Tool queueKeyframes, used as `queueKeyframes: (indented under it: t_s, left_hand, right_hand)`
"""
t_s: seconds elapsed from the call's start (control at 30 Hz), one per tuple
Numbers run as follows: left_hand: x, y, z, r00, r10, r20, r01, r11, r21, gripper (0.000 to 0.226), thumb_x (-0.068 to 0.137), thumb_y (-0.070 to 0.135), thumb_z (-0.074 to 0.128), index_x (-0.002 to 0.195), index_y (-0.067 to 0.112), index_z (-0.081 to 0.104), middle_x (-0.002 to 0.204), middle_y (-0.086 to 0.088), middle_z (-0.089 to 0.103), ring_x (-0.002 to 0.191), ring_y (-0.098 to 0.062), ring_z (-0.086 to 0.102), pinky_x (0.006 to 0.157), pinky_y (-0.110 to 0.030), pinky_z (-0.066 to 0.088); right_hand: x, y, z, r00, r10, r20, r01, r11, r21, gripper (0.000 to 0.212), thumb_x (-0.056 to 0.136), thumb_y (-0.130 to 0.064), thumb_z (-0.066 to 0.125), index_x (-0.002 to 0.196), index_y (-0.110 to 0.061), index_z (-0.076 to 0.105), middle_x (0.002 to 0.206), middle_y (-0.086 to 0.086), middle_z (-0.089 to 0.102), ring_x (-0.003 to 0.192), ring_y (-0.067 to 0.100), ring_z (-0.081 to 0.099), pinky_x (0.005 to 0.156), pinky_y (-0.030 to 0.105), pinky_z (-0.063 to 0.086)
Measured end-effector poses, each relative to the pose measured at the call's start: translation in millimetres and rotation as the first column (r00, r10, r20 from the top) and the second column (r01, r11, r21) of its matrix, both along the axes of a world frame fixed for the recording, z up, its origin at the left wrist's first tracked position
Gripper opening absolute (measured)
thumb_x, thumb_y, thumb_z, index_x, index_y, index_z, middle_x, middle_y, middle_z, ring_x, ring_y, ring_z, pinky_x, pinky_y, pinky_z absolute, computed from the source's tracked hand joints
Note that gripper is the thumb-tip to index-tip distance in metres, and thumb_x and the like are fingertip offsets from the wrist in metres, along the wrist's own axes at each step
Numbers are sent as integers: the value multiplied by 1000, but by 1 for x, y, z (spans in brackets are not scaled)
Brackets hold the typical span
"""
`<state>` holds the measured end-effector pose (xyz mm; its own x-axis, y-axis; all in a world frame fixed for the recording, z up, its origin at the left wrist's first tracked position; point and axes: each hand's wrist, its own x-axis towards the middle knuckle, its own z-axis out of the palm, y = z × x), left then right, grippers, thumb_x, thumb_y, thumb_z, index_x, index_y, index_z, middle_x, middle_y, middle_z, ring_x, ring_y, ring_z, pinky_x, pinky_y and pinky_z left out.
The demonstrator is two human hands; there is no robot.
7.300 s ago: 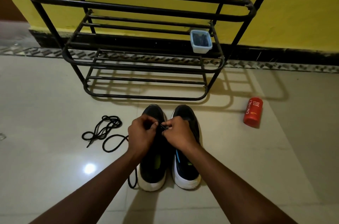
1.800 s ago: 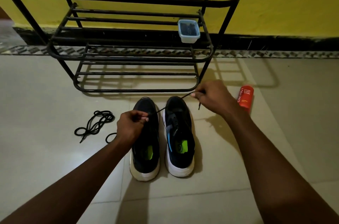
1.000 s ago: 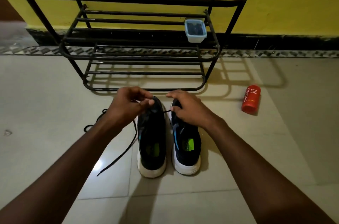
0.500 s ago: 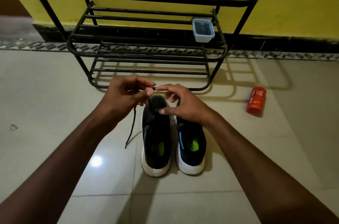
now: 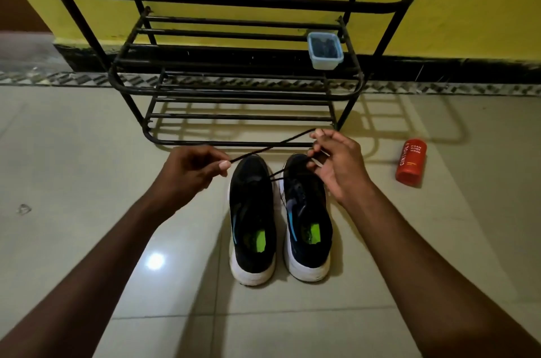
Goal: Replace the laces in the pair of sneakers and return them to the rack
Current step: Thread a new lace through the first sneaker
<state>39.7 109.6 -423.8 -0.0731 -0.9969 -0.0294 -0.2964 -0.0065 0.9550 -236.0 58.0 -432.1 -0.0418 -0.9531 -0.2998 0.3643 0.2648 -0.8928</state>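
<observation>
Now the black lace (image 5: 272, 146) is drawn taut between hands well apart: left hand (image 5: 193, 173) pinching it at 10 o'clock of the sneakers (image 5: 253, 220), right hand (image 5: 339, 167) at 1 o'clock, above the right toe. The pair stands on the floor (image 5: 87, 152) at 6 o'clock of the rack (image 5: 234, 91). Thin, limp and light, that cord likely slips, so pinch near the tip.

A red bottle (image 5: 410, 165) rests on the floor (image 5: 73, 152); a blue-rimmed tub (image 5: 325, 50) stands nearer the yellow wall (image 5: 468, 6).
</observation>
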Motion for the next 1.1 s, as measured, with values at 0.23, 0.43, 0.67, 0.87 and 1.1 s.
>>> queueKeyframes:
  t_s: [0.23,0.43,0.67,0.87,1.1]
  left_hand:
    - [18,-1,-40,961,238,140,-248,967,55,9,92,14,72,83,15,74,69,-9,68,51,-9,59,46,-19,47]
    - [-12,-6,-33,983,145,116,-137,988,-74,4,86,20,78,82,21,79,77,5,75,68,-11,67,65,-24,51]
    - [-50,-11,-18,929,157,335,-56,955,-293,8,84,20,81,86,27,78,86,8,66,75,-5,60,64,-18,43]
    - [-45,-1,-26,961,202,191,-166,968,-189,15,85,18,80,96,26,76,90,14,72,84,-5,65,66,-24,53]
    - [-48,27,-51,882,-95,462,13,984,176,78,70,41,89,137,26,52,123,5,53,105,-14,61,82,-23,54]
  right_hand:
    - [-4,-3,-11,988,-134,-72,142,982,123,9,98,-10,62,91,-8,67,67,2,56,66,17,57,58,29,40]
    - [12,5,-19,398,-88,-913,-103,985,-139,52,82,-27,80,129,-31,59,123,-3,52,117,14,44,90,28,37]
    - [39,6,-22,450,176,-875,-560,820,-123,11,85,-33,79,95,-34,78,135,-6,50,133,19,36,110,37,35]
    - [35,4,-19,623,233,-747,-448,889,-96,18,96,-12,66,79,-17,70,89,3,76,86,13,74,86,46,60]
    - [40,10,-28,734,248,-633,-342,939,-28,20,82,2,79,67,3,66,76,14,73,67,25,76,63,37,60]
